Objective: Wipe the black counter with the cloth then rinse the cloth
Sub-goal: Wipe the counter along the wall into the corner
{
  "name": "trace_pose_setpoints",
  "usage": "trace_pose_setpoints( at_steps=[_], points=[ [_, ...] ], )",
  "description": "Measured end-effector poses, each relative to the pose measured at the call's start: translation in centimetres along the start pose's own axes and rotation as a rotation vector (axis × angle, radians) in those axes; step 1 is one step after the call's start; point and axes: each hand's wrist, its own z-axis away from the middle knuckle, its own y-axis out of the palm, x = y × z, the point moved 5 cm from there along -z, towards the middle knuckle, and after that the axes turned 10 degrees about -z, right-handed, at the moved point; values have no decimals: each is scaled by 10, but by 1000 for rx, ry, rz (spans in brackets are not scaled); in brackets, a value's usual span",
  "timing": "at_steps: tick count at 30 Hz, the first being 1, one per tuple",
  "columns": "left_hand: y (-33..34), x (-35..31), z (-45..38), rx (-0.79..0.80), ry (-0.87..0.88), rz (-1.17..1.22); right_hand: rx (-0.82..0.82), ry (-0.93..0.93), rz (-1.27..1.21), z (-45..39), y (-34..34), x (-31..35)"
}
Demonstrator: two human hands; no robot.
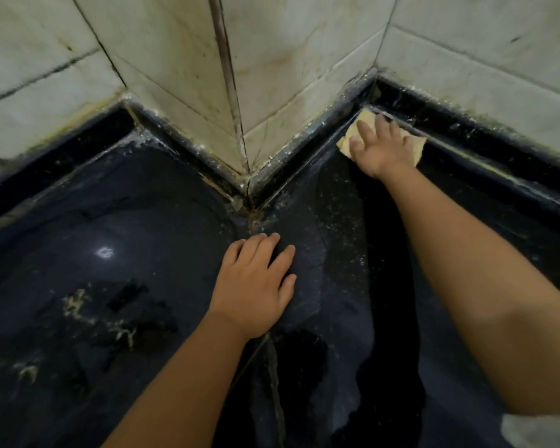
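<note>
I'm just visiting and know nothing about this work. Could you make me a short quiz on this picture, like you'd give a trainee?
1. True or false: the right hand presses a yellow cloth flat against the black counter near the tiled wall.
2. What is the left hand doing? A) holding a sponge B) resting flat on the counter C) gripping a tap
3. Fill in: pale streaks of residue lie on the counter on the person's ____ side.

Key: 1 true; 2 B; 3 left.
</note>
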Motion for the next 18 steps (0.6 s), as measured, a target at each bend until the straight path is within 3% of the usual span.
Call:
trace_pose_setpoints(
  at_steps=[5,9,14,18],
  points=[
    [-4,0,-1,6,-16,23,123,-199,53,47,22,31],
    [-10,6,1,22,-155,110,264,-422,133,125,47,43],
    [-7,6,2,81,-182,132,268,-711,192,239,59,5],
    [-7,5,3,76,-163,145,236,-619,271,235,42,-35]
  ],
)
